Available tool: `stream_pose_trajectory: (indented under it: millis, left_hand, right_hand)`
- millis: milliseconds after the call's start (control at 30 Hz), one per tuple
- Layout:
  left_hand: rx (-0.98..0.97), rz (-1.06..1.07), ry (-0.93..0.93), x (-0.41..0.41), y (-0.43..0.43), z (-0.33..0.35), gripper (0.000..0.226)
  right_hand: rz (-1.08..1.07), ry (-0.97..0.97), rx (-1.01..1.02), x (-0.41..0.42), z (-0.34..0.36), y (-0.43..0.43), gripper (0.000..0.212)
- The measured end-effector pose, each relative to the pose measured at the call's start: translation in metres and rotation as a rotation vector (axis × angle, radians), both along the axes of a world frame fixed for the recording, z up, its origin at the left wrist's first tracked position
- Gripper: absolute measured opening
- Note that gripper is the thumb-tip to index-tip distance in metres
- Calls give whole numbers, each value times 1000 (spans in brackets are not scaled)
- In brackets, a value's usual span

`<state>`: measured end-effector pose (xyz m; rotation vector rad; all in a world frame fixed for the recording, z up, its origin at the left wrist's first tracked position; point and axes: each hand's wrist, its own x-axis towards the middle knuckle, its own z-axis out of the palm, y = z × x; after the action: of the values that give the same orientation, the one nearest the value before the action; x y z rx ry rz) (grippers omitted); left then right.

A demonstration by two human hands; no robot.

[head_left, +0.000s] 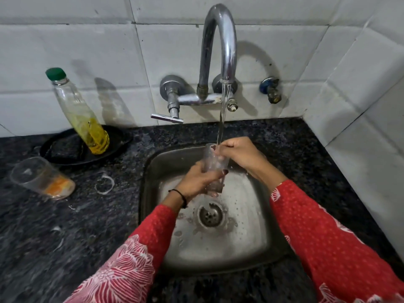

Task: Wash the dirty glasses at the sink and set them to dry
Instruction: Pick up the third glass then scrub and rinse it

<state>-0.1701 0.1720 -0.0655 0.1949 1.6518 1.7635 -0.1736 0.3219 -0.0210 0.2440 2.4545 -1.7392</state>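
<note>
View from above a small steel sink set in a dark speckled counter, w/ white wall tiles behind.

A person in red patterned sleeves holds a clear glass over the sink basin, mouth up, right under the tap. A thin stream of water runs from the spout to the glass rim.

The L hand grips the lower half of the glass, fingers curled round it. A black thread band sits on that wrist. The R hand is at the top of the glass, fingertips bunched and pinching the rim; can't tell if any reach inside.

The drain lies below the hands, w/ wet patches and suds round it.

A 2nd glass stands on the counter, well apart to the left of the sink, w/ orange residue in its bottom. Near it lies a faint wet ring mark.

Behind that, at the wall, a black dish holds a dark scrub pad and a clear bottle w/ a green cap, approx. a third full of yellow liquid.

A chrome lever handle sticks out at the tap's left. A small blue-topped valve sits on the wall at right.
</note>
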Motion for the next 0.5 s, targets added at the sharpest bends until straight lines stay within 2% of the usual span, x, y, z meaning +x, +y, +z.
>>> stream_pose_trajectory:
  millis: [67, 133, 167, 267, 300, 333, 367, 433, 467, 500]
  left_hand:
    - [-153, 134, 182, 5, 13, 0, 46]
    - [-170, 208, 259, 7, 13, -1, 56]
    - [-109, 194, 233, 4, 9, -4, 56]
    - [167, 56, -44, -4, -9, 1, 52]
    - [184, 15, -87, -6, -11, -1, 50]
    - [141, -2, -76, -5, -9, -3, 48]
    - [25, 10, 5, -4, -5, -6, 49]
    - [-273, 56, 279, 1, 5, -12, 62]
    - [-327, 83, 357, 4, 7, -15, 68]
    - [-289, 100, 371, 5, 6, -17, 71]
  right_hand:
    - [-48, -12, 150, -7, -6, -7, 22]
    - [-64, 6, 52, -8, -9, -5, 19]
    - [-61, 33, -62, -5, -8, -3, 15]
    - [-37, 52, -478, 4, -3, 9, 12]
    - [-41, 28, -510, 6, -2, 9, 11]
    - [-46, 4, -425, 5, -3, 6, 12]
    - [-38, -13, -227, 3, -6, 1, 15]
    - [26, -20, 178, -1, -12, -8, 24]
    - [43, -16, 231, -2, -15, -11, 25]
    - [30, -12, 177, 0, -18, -11, 22]
